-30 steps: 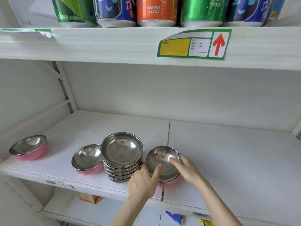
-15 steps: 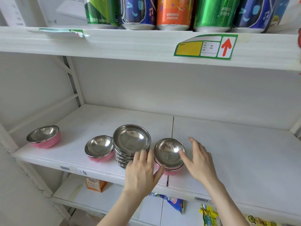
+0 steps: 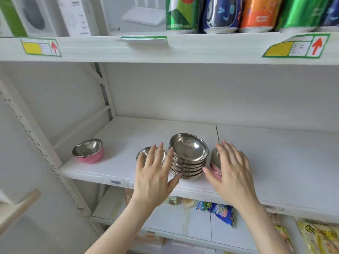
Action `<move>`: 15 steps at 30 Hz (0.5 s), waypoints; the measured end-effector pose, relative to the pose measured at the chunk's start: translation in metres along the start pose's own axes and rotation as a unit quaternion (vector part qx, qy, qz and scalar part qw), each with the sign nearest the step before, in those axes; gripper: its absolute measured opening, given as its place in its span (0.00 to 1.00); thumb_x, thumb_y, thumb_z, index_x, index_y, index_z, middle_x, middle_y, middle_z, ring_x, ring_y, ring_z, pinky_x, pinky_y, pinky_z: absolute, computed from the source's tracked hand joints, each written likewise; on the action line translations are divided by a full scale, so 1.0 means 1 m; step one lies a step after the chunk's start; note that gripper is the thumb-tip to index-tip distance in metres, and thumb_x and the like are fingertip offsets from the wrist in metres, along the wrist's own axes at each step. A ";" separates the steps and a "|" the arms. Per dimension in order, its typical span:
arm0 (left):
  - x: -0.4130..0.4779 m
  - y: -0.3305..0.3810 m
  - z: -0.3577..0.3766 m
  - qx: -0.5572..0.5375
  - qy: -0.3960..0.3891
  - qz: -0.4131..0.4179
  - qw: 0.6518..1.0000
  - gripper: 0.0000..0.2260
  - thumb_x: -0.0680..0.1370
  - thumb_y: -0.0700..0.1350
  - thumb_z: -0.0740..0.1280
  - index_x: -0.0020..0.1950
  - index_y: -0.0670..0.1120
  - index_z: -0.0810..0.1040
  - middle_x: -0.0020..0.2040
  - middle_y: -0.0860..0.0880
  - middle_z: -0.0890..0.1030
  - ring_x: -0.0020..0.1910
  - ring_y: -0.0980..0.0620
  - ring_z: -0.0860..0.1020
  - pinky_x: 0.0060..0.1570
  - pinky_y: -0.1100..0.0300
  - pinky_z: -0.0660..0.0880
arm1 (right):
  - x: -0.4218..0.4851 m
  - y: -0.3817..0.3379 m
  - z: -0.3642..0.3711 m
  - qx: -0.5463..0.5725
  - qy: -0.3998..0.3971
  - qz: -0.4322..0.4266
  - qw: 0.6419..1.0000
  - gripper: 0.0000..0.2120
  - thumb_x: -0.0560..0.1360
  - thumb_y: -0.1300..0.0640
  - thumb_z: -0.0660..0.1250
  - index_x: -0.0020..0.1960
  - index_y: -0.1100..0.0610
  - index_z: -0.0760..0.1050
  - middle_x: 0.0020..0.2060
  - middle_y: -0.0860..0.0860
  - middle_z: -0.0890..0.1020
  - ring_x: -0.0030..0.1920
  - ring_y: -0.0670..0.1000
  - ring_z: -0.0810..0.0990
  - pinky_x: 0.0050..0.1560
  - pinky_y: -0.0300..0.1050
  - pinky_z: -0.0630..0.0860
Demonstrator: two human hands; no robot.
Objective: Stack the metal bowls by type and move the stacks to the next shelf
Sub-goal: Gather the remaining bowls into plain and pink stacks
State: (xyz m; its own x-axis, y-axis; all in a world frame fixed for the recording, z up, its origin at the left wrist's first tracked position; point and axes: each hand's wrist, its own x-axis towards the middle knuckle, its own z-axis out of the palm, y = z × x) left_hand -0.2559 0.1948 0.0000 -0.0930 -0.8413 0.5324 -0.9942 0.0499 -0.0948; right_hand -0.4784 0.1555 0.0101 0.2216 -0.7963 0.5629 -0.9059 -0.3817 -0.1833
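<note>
A stack of several plain steel bowls stands near the front of the white middle shelf. My left hand hovers with fingers spread just left of the stack, covering most of a single pink-sided bowl. My right hand, also spread, hovers just right of the stack in front of a short stack of pink-sided bowls. Neither hand holds anything. Another pink-sided bowl sits alone at the far left of the shelf.
The shelf above carries drink cans and white boxes, with price labels on its edge. Snack packets lie on the shelf below. A perforated upright post stands at the left.
Both hands have come off the pink bowl stack and spread apart, the left shifting left, so they now flank the steel stack. The camera view has shifted left and pulled back.
</note>
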 end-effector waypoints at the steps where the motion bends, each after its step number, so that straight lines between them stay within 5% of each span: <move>1: -0.005 -0.016 0.000 0.007 -0.005 -0.002 1.000 0.29 0.76 0.62 0.59 0.70 0.44 0.75 0.70 0.38 0.75 0.66 0.36 0.75 0.61 0.38 0.72 | -0.001 -0.014 0.005 0.001 -0.002 -0.001 1.000 0.34 0.72 0.37 0.57 0.70 0.59 0.68 0.70 0.58 0.72 0.72 0.58 0.67 0.70 0.58 0.63; 15: -0.008 -0.201 0.027 0.056 -0.038 -0.043 0.997 0.29 0.77 0.62 0.58 0.69 0.44 0.76 0.69 0.35 0.75 0.66 0.35 0.75 0.58 0.39 0.74 | 0.055 -0.163 0.095 0.047 -0.040 -0.049 0.997 0.35 0.73 0.37 0.57 0.72 0.59 0.67 0.72 0.57 0.69 0.74 0.56 0.65 0.75 0.53 0.56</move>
State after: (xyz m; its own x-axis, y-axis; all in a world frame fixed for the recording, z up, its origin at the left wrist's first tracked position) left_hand -0.0540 0.1763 -0.0080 0.0014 -0.8784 0.4779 -0.9858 -0.0815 -0.1469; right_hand -0.2845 0.1290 -0.0058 0.3380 -0.7870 0.5161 -0.8419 -0.4980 -0.2080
